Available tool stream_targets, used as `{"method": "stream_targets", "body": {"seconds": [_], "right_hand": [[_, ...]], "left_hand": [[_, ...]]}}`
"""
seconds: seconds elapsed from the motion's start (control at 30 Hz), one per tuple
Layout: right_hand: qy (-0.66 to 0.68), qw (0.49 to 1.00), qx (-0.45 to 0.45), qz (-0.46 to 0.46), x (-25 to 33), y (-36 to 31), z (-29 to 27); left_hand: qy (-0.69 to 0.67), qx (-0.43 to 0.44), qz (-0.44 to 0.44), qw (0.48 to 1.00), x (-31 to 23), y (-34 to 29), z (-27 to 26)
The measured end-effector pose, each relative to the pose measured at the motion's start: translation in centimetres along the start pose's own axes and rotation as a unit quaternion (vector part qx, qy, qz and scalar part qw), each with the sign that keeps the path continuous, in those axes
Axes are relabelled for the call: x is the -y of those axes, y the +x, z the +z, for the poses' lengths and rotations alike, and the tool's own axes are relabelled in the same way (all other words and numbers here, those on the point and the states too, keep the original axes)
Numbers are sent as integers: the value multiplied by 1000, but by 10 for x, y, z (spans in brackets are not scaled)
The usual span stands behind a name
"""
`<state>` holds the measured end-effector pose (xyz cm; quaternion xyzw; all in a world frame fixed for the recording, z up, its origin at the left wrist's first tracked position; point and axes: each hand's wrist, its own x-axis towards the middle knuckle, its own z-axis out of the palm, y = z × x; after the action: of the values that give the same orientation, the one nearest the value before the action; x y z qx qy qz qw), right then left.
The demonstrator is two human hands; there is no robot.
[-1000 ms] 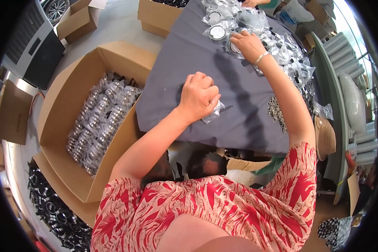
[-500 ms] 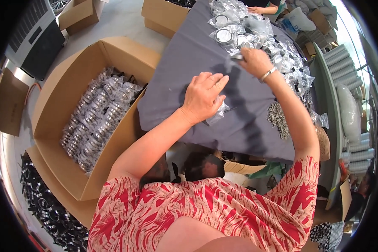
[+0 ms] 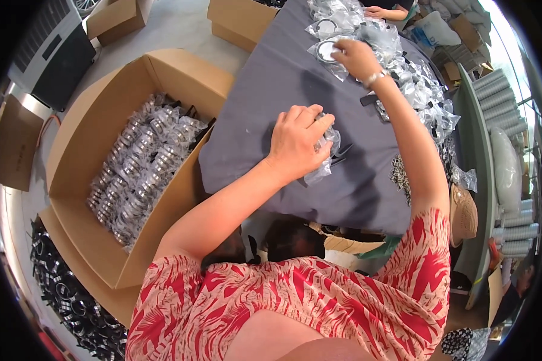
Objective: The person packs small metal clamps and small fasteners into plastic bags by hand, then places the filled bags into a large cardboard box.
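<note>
- The left hand [image 3: 298, 143] covers most of a clear bag [image 3: 317, 173], so its contents are largely hidden.
- The right hand [image 3: 356, 60] has blurred fingertips over a round bagged piece [image 3: 326, 52]; whether they grip it cannot be told.
- The right forearm hides part of a pile of metal bits [image 3: 398, 173], too small to tell apart.
- The top edge cuts off a wheel [image 3: 85, 5], a cardboard box [image 3: 238, 25] and another person's arm [image 3: 398, 13].
</note>
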<state>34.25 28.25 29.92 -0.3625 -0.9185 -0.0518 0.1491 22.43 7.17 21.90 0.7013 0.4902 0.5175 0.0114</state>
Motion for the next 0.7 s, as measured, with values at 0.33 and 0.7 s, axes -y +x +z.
{"method": "stream_targets", "body": {"seconds": [0.33, 0.7], "right_hand": [[-273, 941, 201, 2, -17, 53, 30], [234, 970, 7, 62, 71, -99, 21]], "left_hand": [[-17, -8, 10, 1000, 4, 0, -2], [9, -26, -11, 1000, 10, 2, 5]]}}
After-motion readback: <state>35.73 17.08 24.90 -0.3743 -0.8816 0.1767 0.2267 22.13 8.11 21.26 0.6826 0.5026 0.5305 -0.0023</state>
